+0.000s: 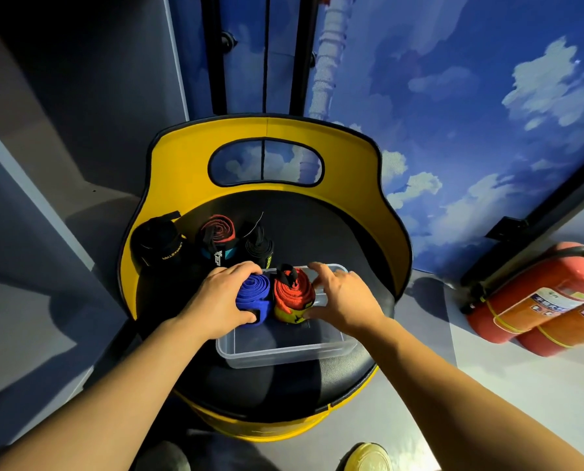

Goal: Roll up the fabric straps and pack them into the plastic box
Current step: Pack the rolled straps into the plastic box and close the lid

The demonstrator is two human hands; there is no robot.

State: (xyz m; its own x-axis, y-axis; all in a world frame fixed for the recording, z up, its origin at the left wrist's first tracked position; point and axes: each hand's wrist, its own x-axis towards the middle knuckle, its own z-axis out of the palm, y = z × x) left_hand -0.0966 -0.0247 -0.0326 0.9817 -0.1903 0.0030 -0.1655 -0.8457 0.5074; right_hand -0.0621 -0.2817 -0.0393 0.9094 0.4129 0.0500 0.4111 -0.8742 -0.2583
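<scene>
While the clear plastic box (285,348) sits on the black seat (334,232), the left hand (217,299) grips a blue rolled strap (253,294) inside its far end. Beside it stands an orange roll (292,294); the right hand (343,295), fingers spread, seems to touch it. Beyond the box wait three rolled straps (215,232).
</scene>
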